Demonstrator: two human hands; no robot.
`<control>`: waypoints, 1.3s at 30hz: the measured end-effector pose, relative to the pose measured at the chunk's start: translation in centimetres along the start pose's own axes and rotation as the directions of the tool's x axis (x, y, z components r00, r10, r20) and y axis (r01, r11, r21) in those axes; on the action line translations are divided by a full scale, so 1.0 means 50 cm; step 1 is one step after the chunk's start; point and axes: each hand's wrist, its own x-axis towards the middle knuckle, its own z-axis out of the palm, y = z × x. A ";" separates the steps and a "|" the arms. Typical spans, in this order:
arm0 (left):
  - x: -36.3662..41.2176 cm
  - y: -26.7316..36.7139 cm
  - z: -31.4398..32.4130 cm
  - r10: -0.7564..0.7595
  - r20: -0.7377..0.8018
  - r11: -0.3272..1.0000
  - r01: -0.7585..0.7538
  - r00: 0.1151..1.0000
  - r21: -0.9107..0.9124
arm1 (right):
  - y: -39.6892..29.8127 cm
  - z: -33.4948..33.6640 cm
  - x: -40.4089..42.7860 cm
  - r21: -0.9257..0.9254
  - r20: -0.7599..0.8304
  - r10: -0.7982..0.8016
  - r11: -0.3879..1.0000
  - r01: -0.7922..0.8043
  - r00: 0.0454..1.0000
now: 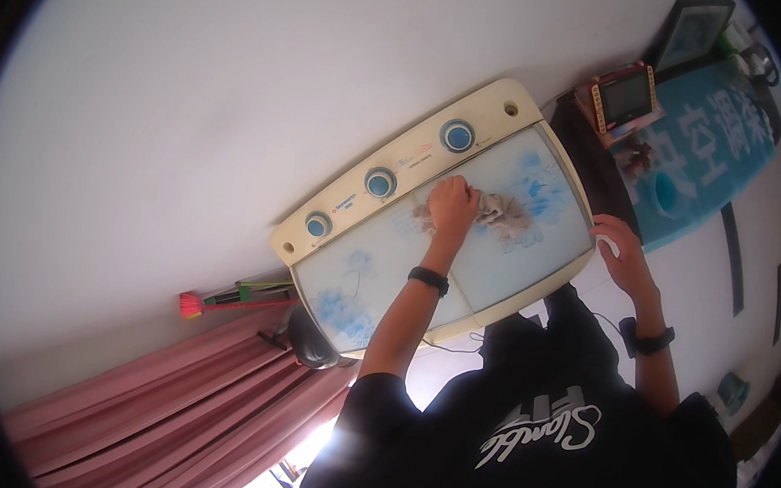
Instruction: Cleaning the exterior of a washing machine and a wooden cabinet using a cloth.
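A cream twin-tub washing machine (531, 293) stands against the wall in front of me, with three blue dials along its rear panel. Its pale lids bear blue floral prints. My left hand (452, 206) is closed on a crumpled grey-brown cloth (503, 215), which lies on the right-hand lid near the seam between the two lids. Some of the cloth sticks out on both sides of the fist. At the machine's right edge, the fingertips of my right hand (620, 255) touch the rim, with thumb and fingers apart and nothing held.
Right of the machine is a dark table with a turquoise printed cover (707, 152). It carries a red-and-gold device with a screen (625, 97) and a dark picture frame (696, 34). Pink curtains (200, 394) hang at left, near a red-bristled broom (191, 305). A cable (454, 349) runs below the machine.
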 end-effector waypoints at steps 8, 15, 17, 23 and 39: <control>0.000 0.004 0.003 -0.025 0.011 0.999 0.024 1.000 0.047 | 0.005 0.004 0.013 0.000 -0.004 -0.024 1.000 0.024 1.000; 0.002 0.003 0.006 -0.030 -0.008 0.999 0.031 1.000 0.043 | 0.015 0.006 0.018 -0.002 -0.003 0.001 1.000 -0.001 1.000; 0.005 0.005 0.005 -0.031 -0.002 0.998 0.031 1.000 0.048 | 0.017 0.004 0.019 -0.003 0.000 0.008 1.000 -0.008 1.000; 0.008 0.011 0.005 -0.040 0.003 0.998 0.039 0.999 0.048 | 0.018 0.001 0.024 -0.007 0.002 0.005 1.000 -0.005 1.000; 0.151 -0.032 -0.017 0.088 0.024 0.991 -0.090 0.996 0.099 | 0.023 -0.009 0.028 -0.001 0.003 0.005 1.000 -0.004 1.000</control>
